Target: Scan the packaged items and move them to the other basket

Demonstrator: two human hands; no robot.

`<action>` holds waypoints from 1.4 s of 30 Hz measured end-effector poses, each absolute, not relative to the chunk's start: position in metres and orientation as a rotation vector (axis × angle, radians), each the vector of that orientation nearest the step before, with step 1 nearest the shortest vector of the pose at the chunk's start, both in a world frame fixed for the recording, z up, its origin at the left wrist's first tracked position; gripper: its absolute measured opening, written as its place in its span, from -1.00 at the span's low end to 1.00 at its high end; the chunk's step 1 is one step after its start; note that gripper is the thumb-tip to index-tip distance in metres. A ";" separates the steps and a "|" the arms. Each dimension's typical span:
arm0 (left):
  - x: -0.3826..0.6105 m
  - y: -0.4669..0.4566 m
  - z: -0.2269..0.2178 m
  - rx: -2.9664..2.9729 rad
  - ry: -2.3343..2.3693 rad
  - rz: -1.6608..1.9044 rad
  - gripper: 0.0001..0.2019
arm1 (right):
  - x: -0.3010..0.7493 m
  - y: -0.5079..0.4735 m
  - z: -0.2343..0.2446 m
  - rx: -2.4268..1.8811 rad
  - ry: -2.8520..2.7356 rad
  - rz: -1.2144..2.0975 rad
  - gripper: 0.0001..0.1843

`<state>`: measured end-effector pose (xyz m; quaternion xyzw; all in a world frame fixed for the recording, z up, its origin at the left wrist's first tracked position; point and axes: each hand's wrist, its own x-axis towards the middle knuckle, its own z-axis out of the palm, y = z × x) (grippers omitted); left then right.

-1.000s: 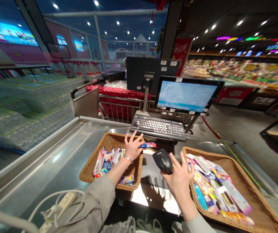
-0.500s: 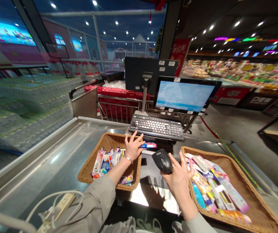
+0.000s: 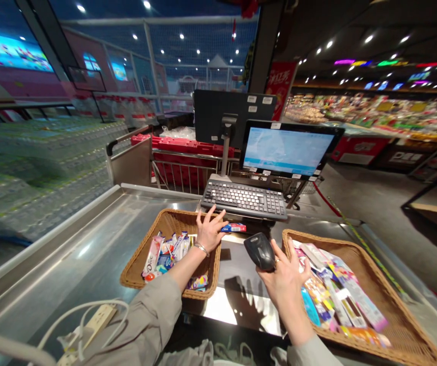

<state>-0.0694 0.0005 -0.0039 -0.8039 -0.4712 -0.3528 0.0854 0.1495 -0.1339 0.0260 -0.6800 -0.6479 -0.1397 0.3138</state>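
My left hand (image 3: 209, 231) is above the far right corner of the left wicker basket (image 3: 136, 264). One end of a small blue-and-red packet (image 3: 235, 227) is held in its lower fingers, while the upper fingers are spread. The packet sticks out to the right, just below the keyboard. In my right hand (image 3: 285, 277) is a black barcode scanner (image 3: 260, 251), its head turned toward the upper left; the grip is mostly hidden by the hand. Wrapped snacks, among them a Dove bar (image 3: 152, 256), lie in the left basket. The right wicker basket (image 3: 405, 325) contains several packaged goods (image 3: 340, 290).
A black keyboard (image 3: 244, 198) sits beyond my hands, under a lit monitor (image 3: 287, 151). The metal counter (image 3: 81, 249) has raised edges. A power strip (image 3: 96, 323) with white cables lies near my left sleeve. Behind the counter stands a metal cart (image 3: 187, 168).
My right hand and the scanner have shifted slightly right, and the scanner has tilted a little. The left hand with the packet stays nearly in place. The whole view has moved slightly.
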 end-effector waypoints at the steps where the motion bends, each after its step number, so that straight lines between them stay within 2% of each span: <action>1: -0.068 0.001 -0.004 -2.399 -1.399 -1.055 -0.77 | 0.151 -0.134 0.026 -1.806 -1.696 -0.370 -0.77; 12: -0.047 0.003 0.001 -2.451 -1.304 -1.080 -0.77 | 0.168 -0.141 0.020 -1.897 -1.600 -0.459 -0.80; 25: 0.002 0.006 0.008 -2.607 -1.128 -1.091 -0.76 | 0.198 -0.156 0.018 -2.041 -1.365 -0.470 -0.61; 42: 0.074 0.006 0.019 -2.782 -0.905 -0.990 -0.78 | 0.237 -0.181 0.016 -2.180 -1.210 -0.448 -0.57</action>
